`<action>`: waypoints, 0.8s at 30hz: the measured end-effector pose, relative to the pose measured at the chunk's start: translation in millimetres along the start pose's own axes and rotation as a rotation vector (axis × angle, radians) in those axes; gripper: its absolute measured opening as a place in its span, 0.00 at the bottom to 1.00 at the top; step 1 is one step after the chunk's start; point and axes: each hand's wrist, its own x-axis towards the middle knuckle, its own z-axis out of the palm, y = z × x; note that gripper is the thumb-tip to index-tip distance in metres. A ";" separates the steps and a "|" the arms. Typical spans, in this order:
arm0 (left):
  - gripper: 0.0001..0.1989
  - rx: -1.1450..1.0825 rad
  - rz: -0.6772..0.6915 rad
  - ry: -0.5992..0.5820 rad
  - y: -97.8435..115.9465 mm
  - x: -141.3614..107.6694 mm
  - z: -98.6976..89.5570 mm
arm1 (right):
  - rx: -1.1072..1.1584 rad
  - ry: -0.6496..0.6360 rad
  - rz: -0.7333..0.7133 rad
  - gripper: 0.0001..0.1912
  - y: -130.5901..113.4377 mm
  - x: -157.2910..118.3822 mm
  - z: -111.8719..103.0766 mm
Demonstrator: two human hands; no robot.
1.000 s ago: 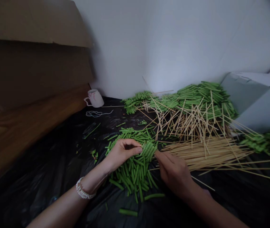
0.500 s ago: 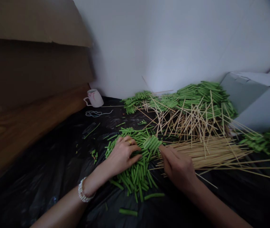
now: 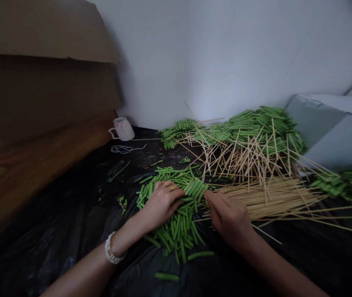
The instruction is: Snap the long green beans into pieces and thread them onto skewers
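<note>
Cut green stalk pieces (image 3: pixel 179 231) lie in a loose pile on black plastic. My left hand (image 3: pixel 163 202), with a ring and a pearl bracelet, rests on this pile, its thumb and fingers closed near the left end of a skewered row of green pieces (image 3: pixel 196 188). What its fingertips grip is too small to make out. At the right end of that row, my right hand (image 3: pixel 227 212) is closed on the skewer, which is mostly hidden by the fingers. A bundle of bare wooden skewers (image 3: pixel 275 198) lies just right of the pile.
Finished green skewers (image 3: pixel 256 123) are heaped along the white wall, sticks pointing forward. More greens (image 3: pixel 343 185) lie at the right by a pale box (image 3: pixel 343 128). A mug (image 3: pixel 123 129) and a tangled string (image 3: pixel 125 149) are at the back left, beside a cardboard box (image 3: pixel 46 82).
My left fingers have closed together at the row's left end. My right hand has moved slightly left with the skewered row.
</note>
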 end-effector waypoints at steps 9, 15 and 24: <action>0.08 -0.398 -0.237 0.379 -2.7 5.3 -11.3 | 0.018 -0.008 0.003 0.15 0.1 -1.2 0.3; 0.12 -0.953 -0.515 0.324 2.4 8.1 -12.8 | 0.015 -0.022 0.000 0.15 -1.9 -2.1 1.5; 0.11 -1.106 -0.527 0.299 4.8 7.7 -11.4 | -0.007 -0.041 -0.012 0.15 -3.0 -3.8 2.9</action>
